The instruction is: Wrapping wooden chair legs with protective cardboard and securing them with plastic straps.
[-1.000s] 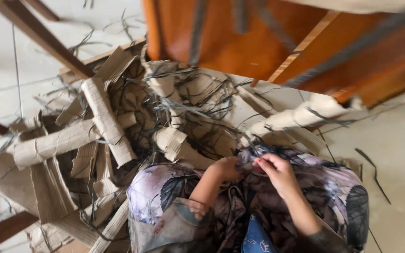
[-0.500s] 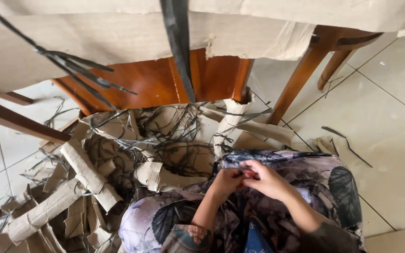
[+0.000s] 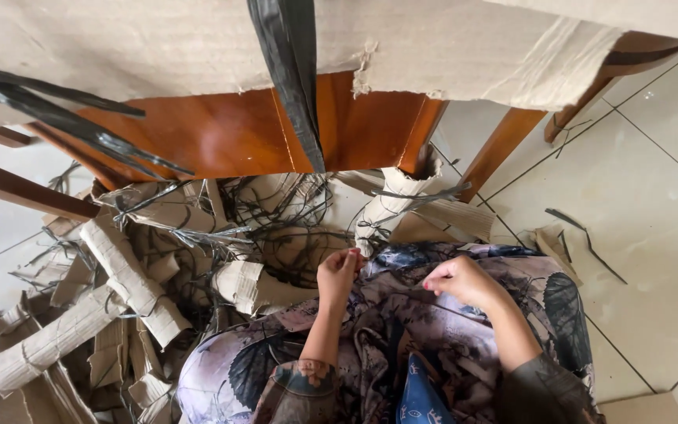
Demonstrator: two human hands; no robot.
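From the head camera, the person sits on the tiled floor (image 3: 653, 204) with a flowered cloth (image 3: 449, 330) over the lap. The left hand (image 3: 339, 271) has its fingers pinched together, just in front of the lap, on something too thin to make out. The right hand (image 3: 461, 281) is curled shut beside it, a little apart; I cannot tell for sure what it pinches. It may be a thin dark strand running between the two hands.

What could go wrong: the tangle of dark strands (image 3: 292, 228) lies just past the left hand. A strand could catch there and pull tight or snap. The torn cardboard rolls (image 3: 131, 283) lie left of the lap and could snag a sleeve.

Room to move: the wooden chair (image 3: 221, 133) stands close ahead of the lap, with a black strap (image 3: 292, 78) hanging over it. So forward is tight. Left of the lap is crowded. Right of the lap, the floor is mostly bare.
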